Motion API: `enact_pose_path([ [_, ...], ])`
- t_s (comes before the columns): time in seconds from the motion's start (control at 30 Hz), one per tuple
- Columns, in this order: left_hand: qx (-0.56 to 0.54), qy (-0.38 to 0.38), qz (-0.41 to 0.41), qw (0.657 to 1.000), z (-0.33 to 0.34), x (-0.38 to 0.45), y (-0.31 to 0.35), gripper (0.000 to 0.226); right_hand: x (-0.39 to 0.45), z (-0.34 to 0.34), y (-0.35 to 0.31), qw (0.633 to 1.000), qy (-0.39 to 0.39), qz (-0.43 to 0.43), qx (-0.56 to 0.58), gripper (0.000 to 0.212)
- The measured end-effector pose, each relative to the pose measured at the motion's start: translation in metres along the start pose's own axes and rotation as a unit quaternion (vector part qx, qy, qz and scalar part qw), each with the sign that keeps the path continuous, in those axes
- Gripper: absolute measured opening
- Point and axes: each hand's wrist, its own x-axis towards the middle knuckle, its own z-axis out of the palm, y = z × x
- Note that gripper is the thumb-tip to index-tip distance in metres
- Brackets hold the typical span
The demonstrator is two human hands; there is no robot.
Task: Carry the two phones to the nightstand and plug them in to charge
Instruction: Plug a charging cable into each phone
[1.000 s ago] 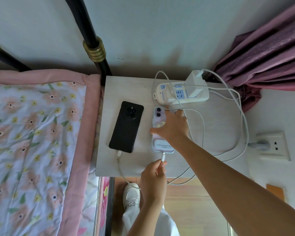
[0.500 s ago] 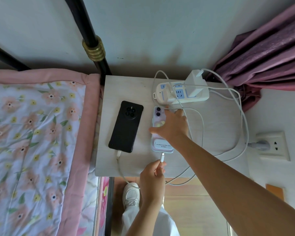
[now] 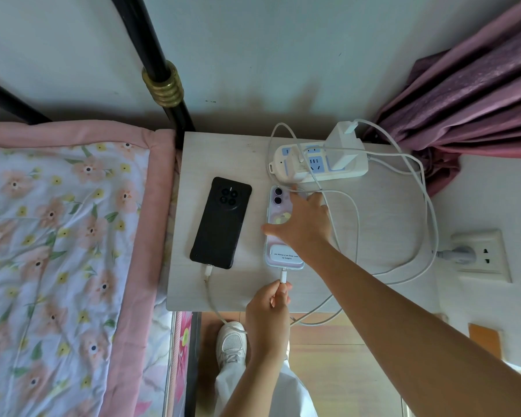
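We hold the lilac phone down and bring its cable plug to the port.

On the pale surface beside the bed, our right hand presses flat and open on the lilac phone. Our left hand pinches the white plug at the phone's near end. Just left lies the black phone, its cable already in. The power strip sits at the far edge.

Nightstand holds black phone, lilac phone, power strip
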Motion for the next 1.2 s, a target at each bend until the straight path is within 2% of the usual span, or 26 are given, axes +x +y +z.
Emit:
enact_pose_path([
  [1.2,-0.022,0.01,-0.01,1.0,0.0018,-0.0016,0.0028,0.033,0.0045,0.0085,0.0046,1.0,0.018,-0.001,0.015,0.086],
])
